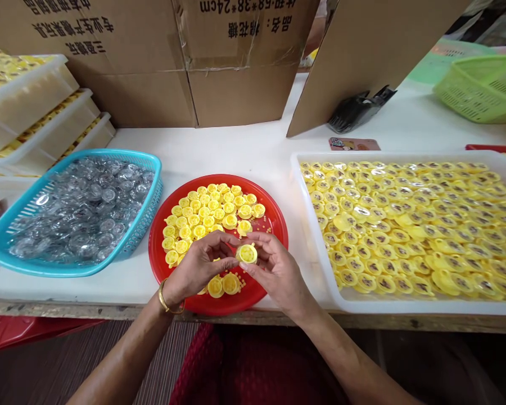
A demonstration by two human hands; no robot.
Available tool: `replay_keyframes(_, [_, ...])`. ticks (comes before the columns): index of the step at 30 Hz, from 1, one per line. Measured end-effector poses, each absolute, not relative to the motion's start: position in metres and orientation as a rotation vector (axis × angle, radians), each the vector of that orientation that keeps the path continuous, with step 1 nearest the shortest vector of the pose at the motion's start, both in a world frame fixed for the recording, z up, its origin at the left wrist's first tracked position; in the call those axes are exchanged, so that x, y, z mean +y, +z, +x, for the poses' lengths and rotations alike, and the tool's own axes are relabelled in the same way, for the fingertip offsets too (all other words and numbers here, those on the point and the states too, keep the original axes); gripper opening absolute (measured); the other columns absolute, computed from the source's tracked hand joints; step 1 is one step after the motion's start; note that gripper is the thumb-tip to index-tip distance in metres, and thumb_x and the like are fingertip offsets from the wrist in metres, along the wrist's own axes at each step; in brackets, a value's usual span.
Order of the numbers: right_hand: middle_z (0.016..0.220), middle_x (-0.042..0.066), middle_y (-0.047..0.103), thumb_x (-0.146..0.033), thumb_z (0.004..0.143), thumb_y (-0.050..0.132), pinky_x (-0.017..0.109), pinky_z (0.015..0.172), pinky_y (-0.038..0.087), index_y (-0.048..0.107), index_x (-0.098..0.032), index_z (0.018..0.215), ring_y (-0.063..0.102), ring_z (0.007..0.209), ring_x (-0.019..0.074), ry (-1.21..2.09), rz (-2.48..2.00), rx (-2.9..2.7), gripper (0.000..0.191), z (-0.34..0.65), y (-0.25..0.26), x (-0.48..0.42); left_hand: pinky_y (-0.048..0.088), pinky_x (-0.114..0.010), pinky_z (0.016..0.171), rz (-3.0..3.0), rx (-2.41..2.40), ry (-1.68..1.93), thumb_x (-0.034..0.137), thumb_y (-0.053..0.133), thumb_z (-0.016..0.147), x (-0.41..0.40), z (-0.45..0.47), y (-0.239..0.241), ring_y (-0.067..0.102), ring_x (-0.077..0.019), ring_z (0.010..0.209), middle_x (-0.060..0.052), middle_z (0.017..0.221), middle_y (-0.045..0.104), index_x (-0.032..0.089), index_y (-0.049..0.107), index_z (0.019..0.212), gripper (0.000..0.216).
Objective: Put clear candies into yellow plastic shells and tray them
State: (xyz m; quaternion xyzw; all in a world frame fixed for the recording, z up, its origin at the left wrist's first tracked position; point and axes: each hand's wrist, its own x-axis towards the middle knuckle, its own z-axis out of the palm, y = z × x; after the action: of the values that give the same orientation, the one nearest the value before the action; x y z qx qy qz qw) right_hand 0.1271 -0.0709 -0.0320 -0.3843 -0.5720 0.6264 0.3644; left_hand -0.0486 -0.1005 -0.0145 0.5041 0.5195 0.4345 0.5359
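My left hand (204, 261), with a gold bangle at the wrist, and my right hand (278, 273) meet over a red round tray (274, 225). Between their fingertips is a small round yellow cup (248, 253) with a clear rim around it, pinched from both sides. Many similar yellow cups (199, 219) lie on the tray, mostly at its far and left side, with small yellow bits scattered among them. Two larger-looking yellow cups (223, 285) rest at the tray's near edge, just below my fingers.
To the left stands a blue basket (152, 163) full of clear round plastic pieces (96, 202), beside stacked white bins (63, 84). On the right, a white tray (320, 270) holds rows of yellow cups with dark-marked tops. Cardboard (236, 95) walls the back; a green basket (468, 101) sits far right.
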Motion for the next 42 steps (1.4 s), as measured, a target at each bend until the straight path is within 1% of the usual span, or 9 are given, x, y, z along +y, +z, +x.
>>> replay_keyframes(6, [0.108,0.006,0.066,-0.024,0.080,0.066,0.033,0.086,0.054,0.053,-0.023,0.108,0.066,0.097,0.0182,1.486,-1.012,-1.542,0.031,0.124,-0.036,-0.073,0.050,-0.024,0.059,1.023,1.349,1.094,0.031,0.073,0.073,-0.103,-0.042,-0.015,0.059,-0.0112,0.062,-0.002,0.077,0.065,0.016,0.062,0.091,0.026])
replay_keyframes(13, [0.108,0.007,0.065,-0.012,0.078,0.061,0.038,0.089,0.052,0.054,-0.024,0.107,0.063,0.101,0.0217,1.003,-1.158,-1.735,0.032,0.116,-0.041,-0.077,0.050,-0.027,0.064,1.663,1.915,1.138,0.027,0.067,0.079,-0.114,-0.006,-0.006,0.062,-0.0150,0.068,-0.003,0.081,0.065,0.022,0.065,0.092,0.014])
replay_keyframes(17, [0.103,0.007,0.063,-0.005,0.077,0.056,0.037,0.087,0.053,0.053,-0.024,0.104,0.062,0.098,0.0211,0.847,-1.126,-1.805,0.033,0.117,-0.039,-0.077,0.049,-0.027,0.066,1.795,1.945,1.112,0.024,0.065,0.082,-0.115,0.000,-0.010,0.063,-0.0160,0.073,-0.003,0.085,0.065,0.022,0.063,0.097,0.015])
replay_keyframes(23, [0.105,0.010,0.062,-0.003,0.078,0.053,0.040,0.090,0.052,0.054,-0.023,0.108,0.062,0.101,0.0232,0.758,-1.087,-1.852,0.035,0.117,-0.039,-0.076,0.051,-0.026,0.066,1.782,1.974,1.135,0.023,0.067,0.081,-0.114,0.000,-0.013,0.062,-0.0138,0.069,-0.002,0.083,0.063,0.020,0.063,0.097,0.016])
replay_keyframes(29, [0.112,0.010,0.064,-0.006,0.078,0.052,0.040,0.094,0.051,0.057,-0.022,0.109,0.061,0.107,0.0229,0.935,-1.091,-1.796,0.035,0.118,-0.034,-0.076,0.052,-0.024,0.064,1.720,2.001,1.237,0.023,0.069,0.080,-0.113,0.000,-0.020,0.062,-0.0123,0.065,-0.001,0.080,0.063,0.019,0.063,0.095,0.017])
replay_keyframes(32, [0.116,0.010,0.065,-0.011,0.078,0.052,0.037,0.089,0.054,0.057,-0.020,0.110,0.064,0.103,0.0215,1.284,-1.093,-1.630,0.033,0.119,-0.028,-0.076,0.052,-0.024,0.064,1.704,2.002,1.268,0.023,0.070,0.079,-0.114,-0.001,-0.024,0.062,-0.0122,0.066,-0.001,0.079,0.063,0.018,0.063,0.096,0.019])
replay_keyframes(35, [0.117,0.009,0.064,-0.024,0.081,0.059,0.034,0.086,0.054,0.058,-0.019,0.111,0.064,0.101,0.0199,1.582,-1.087,-1.390,0.030,0.118,-0.023,-0.075,0.051,-0.024,0.067,1.772,1.968,1.281,0.017,0.068,0.080,-0.117,0.000,-0.025,0.061,-0.0127,0.070,-0.002,0.083,0.063,0.018,0.062,0.097,0.018])
replay_keyframes(38, [0.108,0.007,0.068,-0.033,0.080,0.066,0.031,0.085,0.053,0.062,-0.019,0.104,0.065,0.096,0.0184,1.634,-1.111,-1.203,0.029,0.115,-0.023,-0.073,0.051,-0.026,0.074,1.848,1.890,1.332,0.012,0.063,0.082,-0.119,0.002,-0.024,0.061,-0.0136,0.080,-0.003,0.091,0.062,0.019,0.060,0.101,0.020])
replay_keyframes(42, [0.101,0.004,0.070,-0.031,0.077,0.069,0.030,0.081,0.054,0.066,-0.020,0.099,0.065,0.090,0.0167,1.644,-1.090,-1.065,0.025,0.114,-0.023,-0.072,0.052,-0.026,0.070,1.640,1.825,1.358,0.024,0.067,0.082,-0.118,-0.002,-0.025,0.060,-0.0138,0.081,-0.004,0.097,0.062,0.020,0.060,0.104,0.024])
